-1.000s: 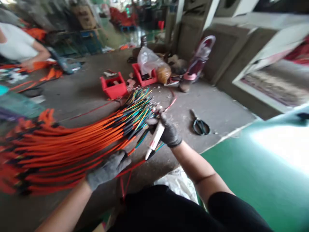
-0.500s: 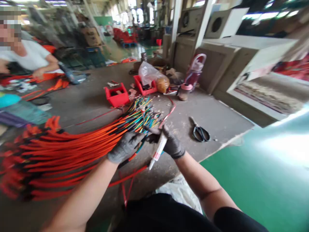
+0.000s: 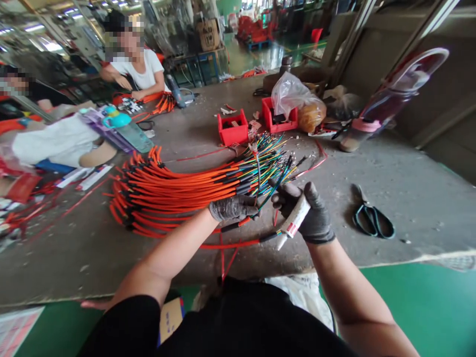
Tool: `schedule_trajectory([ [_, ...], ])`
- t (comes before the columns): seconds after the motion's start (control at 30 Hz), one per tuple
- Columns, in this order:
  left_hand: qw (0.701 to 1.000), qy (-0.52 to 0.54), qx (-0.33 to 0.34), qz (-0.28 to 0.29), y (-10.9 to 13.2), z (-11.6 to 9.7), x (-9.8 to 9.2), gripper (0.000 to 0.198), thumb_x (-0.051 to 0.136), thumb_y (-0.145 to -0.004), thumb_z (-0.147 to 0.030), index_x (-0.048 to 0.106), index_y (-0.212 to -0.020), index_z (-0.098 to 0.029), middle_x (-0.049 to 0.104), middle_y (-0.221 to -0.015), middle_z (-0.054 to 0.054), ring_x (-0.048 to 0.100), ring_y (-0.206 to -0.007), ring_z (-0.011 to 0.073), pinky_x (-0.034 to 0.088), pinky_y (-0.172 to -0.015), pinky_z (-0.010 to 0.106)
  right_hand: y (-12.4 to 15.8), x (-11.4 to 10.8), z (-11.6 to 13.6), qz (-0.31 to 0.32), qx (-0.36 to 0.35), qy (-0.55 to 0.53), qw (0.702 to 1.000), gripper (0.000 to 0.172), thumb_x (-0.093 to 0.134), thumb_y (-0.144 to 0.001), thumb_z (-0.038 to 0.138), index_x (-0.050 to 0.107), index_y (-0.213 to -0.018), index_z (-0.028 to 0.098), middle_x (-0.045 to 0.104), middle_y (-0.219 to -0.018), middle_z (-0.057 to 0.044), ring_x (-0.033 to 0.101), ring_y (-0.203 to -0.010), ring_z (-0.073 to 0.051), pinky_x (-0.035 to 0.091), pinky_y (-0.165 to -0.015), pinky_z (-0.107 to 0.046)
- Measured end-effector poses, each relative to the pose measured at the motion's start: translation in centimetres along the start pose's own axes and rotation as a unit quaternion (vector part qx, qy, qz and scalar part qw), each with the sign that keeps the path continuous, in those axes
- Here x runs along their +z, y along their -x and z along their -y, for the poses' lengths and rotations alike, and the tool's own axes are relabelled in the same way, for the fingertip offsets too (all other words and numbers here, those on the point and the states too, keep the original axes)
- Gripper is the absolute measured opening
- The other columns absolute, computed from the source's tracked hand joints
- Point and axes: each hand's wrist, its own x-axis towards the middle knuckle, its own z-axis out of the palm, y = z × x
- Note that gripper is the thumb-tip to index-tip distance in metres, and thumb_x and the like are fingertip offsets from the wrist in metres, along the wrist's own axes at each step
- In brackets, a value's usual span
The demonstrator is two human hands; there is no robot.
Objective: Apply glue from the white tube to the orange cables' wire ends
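Note:
A large bundle of orange-sleeved cables (image 3: 178, 186) lies on the table, its thin blue, yellow and green wire ends fanned out to the right. My left hand (image 3: 234, 208), in a grey glove, is closed at the near side of the bundle, with its fingertips pinched on a cable's dark wire end. To its right, my gloved right hand (image 3: 316, 215) holds a white squeeze tube (image 3: 297, 216) with red print, its tapered nozzle pointing down and left. The right fingers are partly curled near the wire tips. One orange cable with a black sleeve passes just below the nozzle.
Scissors (image 3: 372, 218) lie right of my right hand. Beyond the bundle stand two red bins (image 3: 233, 130), a plastic bag and a pink-lidded bottle (image 3: 386, 106). A turquoise-lidded bottle (image 3: 130, 130) is at left. A co-worker (image 3: 139, 67) sits across the table.
The view has swung left, so the table and bundle appear further right. My right hand has opened somewhat around the white tube. My left hand stays by the wire ends.

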Motion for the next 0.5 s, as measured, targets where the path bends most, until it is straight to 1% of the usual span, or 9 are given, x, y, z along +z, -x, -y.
schedule_trajectory([
  [0.07, 1.000, -0.002, 0.003, 0.014, -0.3, 0.0, 0.0, 0.018, 0.067, -0.095, -0.024, 0.075, -0.084, -0.012, 0.075, -0.080, 0.007, 0.068, -0.076, 0.0172, 0.057, -0.075, 0.030, 0.3, 0.2, -0.6, -0.007, 0.017, 0.012, 1.000, 0.059, 0.061, -0.084, 0.083, 0.085, -0.106, 0.033, 0.082, -0.118, -0.005, 0.074, -0.114, -0.030, 0.058, -0.102, -0.048],
  [0.13, 1.000, -0.004, 0.007, 0.017, -0.6, -0.1, -0.3, 0.026, 0.064, -0.098, -0.031, 0.074, -0.084, -0.012, 0.074, -0.084, 0.007, 0.066, -0.081, 0.0165, 0.056, -0.081, 0.029, 0.6, 0.7, -1.2, -0.009, 0.024, 0.009, 1.000, 0.062, 0.063, -0.082, 0.083, 0.084, -0.110, 0.032, 0.080, -0.125, -0.004, 0.072, -0.120, -0.030, 0.055, -0.108, -0.047],
  [0.2, 1.000, -0.015, 0.011, 0.014, -0.7, -0.3, -0.7, 0.031, 0.063, -0.099, -0.038, 0.072, -0.083, -0.013, 0.073, -0.086, 0.007, 0.065, -0.083, 0.0158, 0.054, -0.084, 0.029, 1.0, 1.3, -1.7, -0.005, 0.015, 0.002, 1.000, 0.059, 0.064, -0.083, 0.082, 0.085, -0.107, 0.032, 0.079, -0.128, -0.003, 0.069, -0.128, -0.029, 0.050, -0.116, -0.047],
  [0.27, 0.999, -0.032, 0.012, 0.012, -0.7, -0.7, -1.1, 0.033, 0.064, -0.099, -0.042, 0.072, -0.082, -0.014, 0.072, -0.083, 0.005, 0.064, -0.080, 0.0157, 0.054, -0.082, 0.028, 1.4, 1.8, -2.0, 0.000, 0.001, 0.017, 1.000, 0.057, 0.064, -0.084, 0.081, 0.086, -0.103, 0.032, 0.080, -0.124, -0.005, 0.065, -0.134, -0.030, 0.045, -0.122, -0.049],
  [0.33, 0.998, -0.063, 0.015, 0.006, -0.6, -1.2, -1.3, 0.030, 0.065, -0.098, -0.040, 0.073, -0.083, -0.016, 0.072, -0.082, 0.005, 0.065, -0.082, 0.0166, 0.053, -0.082, 0.029, 1.8, 2.0, -2.2, -0.004, -0.011, 0.051, 0.999, 0.057, 0.063, -0.085, 0.081, 0.086, -0.101, 0.031, 0.081, -0.120, -0.006, 0.063, -0.137, -0.030, 0.041, -0.126, -0.051],
  [0.37, 0.996, -0.089, 0.021, -0.006, -0.5, -1.4, -1.3, 0.027, 0.065, -0.097, -0.038, 0.073, -0.084, -0.016, 0.072, -0.084, 0.005, 0.066, -0.084, 0.0174, 0.053, -0.084, 0.029, 1.9, 2.1, -2.3, -0.008, -0.015, 0.071, 0.997, 0.058, 0.062, -0.086, 0.081, 0.085, -0.101, 0.030, 0.081, -0.120, -0.006, 0.063, -0.137, -0.030, 0.039, -0.127, -0.051],
  [0.43, 0.986, -0.157, 0.039, -0.047, -0.2, -1.8, -0.9, 0.023, 0.062, -0.097, -0.031, 0.074, -0.085, -0.015, 0.074, -0.086, 0.006, 0.067, -0.087, 0.0186, 0.052, -0.086, 0.030, 2.1, 1.9, -2.4, -0.012, -0.021, 0.109, 0.994, 0.057, 0.060, -0.088, 0.080, 0.085, -0.104, 0.030, 0.081, -0.121, -0.006, 0.063, -0.137, -0.029, 0.036, -0.129, -0.051],
  [0.5, 0.973, -0.210, 0.055, -0.081, 0.2, -2.3, -0.3, 0.024, 0.059, -0.098, -0.027, 0.074, -0.086, -0.014, 0.075, -0.086, 0.007, 0.067, -0.084, 0.0193, 0.052, -0.083, 0.031, 2.2, 1.8, -2.4, -0.003, -0.027, 0.143, 0.989, 0.056, 0.059, -0.091, 0.077, 0.084, -0.111, 0.031, 0.081, -0.120, -0.006, 0.064, -0.135, -0.030, 0.035, -0.129, -0.051],
])
